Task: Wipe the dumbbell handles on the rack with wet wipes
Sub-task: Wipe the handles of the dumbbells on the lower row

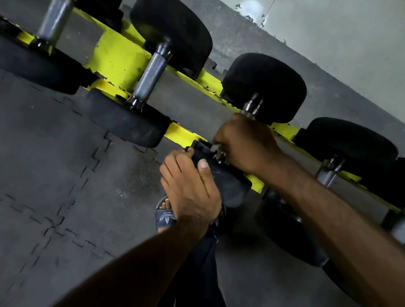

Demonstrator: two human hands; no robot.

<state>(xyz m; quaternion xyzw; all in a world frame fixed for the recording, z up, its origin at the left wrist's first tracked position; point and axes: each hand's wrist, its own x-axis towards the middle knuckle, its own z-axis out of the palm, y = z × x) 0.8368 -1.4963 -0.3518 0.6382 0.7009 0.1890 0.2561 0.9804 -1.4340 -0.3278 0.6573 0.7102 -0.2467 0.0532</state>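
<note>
Black dumbbells with knurled steel handles lie in a row on a yellow rack (117, 60). My right hand (245, 145) is curled round the handle of the third dumbbell (264, 87), hiding most of the handle; a wipe is not visible under the fingers. My left hand (187, 184) grips the near black head (228, 184) of that same dumbbell, thumb on top. The dumbbell to its left (152, 77) shows a bare handle, as does the one further left (55, 15).
More dumbbells (330, 173) continue to the right on the rack. Grey interlocking rubber mats (41, 185) cover the floor. My foot in a sandal (164, 214) stands just below my left hand. A pale wall (347, 43) runs behind the rack.
</note>
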